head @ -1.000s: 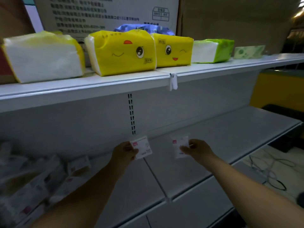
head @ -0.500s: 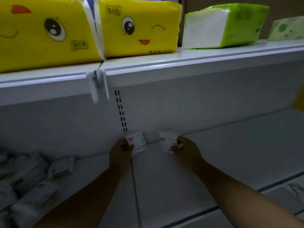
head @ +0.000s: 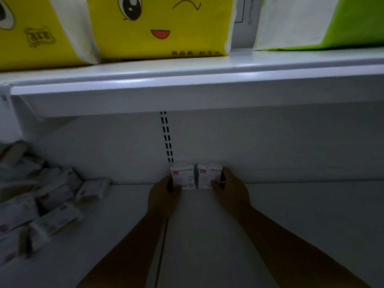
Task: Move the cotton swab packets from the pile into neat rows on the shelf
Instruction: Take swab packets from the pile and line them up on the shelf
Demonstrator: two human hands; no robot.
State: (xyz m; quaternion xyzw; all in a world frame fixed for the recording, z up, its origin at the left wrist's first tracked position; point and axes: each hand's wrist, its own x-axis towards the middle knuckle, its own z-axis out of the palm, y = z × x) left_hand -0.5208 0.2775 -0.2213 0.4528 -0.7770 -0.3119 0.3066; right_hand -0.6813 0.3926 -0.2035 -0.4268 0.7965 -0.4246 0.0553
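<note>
Moved in since a second ago to the back edge of the shelf (head: pixel 291 225), right of the loose pile (head: pixel 41 200) by its left edge, the left grip (head: pixel 163 195) clasps the left packet (head: pixel 184 176) upright just beside the right packet (head: pixel 207 176), which the right grip (head: pixel 230 190) clasps.

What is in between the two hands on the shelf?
The head view shows two cotton swab packets side by side: the left packet in the left hand, the right packet in the right hand.
</note>
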